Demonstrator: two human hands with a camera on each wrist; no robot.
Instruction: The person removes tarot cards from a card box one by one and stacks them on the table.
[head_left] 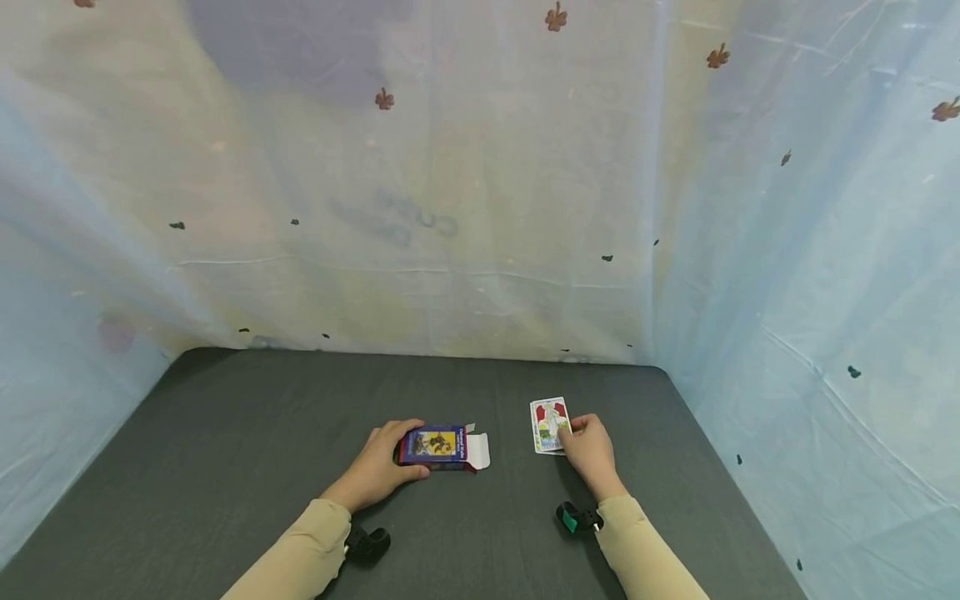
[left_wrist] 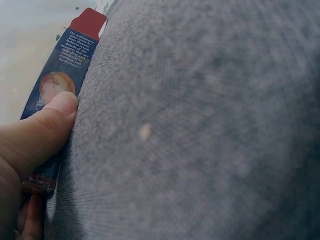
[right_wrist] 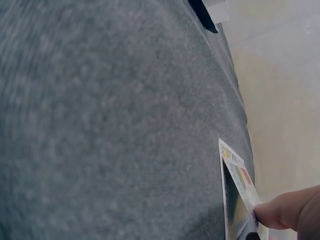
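One card box (head_left: pixel 433 444), blue with a yellow picture on its upper face, is seen lying on the dark grey tabletop (head_left: pixel 480 533); its right end is opened, with a white flap (head_left: pixel 477 451) turned outward and a red flap (left_wrist: pixel 88 24) shown at the side; what is held inside is hidden from all three views. The box is gripped by the left hand (head_left: pixel 381 462), its thumb laid along the near side and its fingers set at the far left corner, so that the hand is parted only by the width of the box.

To the right, apart from the box, a few cards (head_left: pixel 550 423) are pinched at their right edge by the right hand (head_left: pixel 590 450), its thumb pressed on the picture face; at least two can be counted, slightly fanned, but the full number cannot be told. Two beige sleeves (head_left: pixel 300 550) are worn, and two black wrist straps (head_left: pixel 367 547); the tabletop is backed by a pale, leaf-marked sheet (head_left: pixel 510 192).
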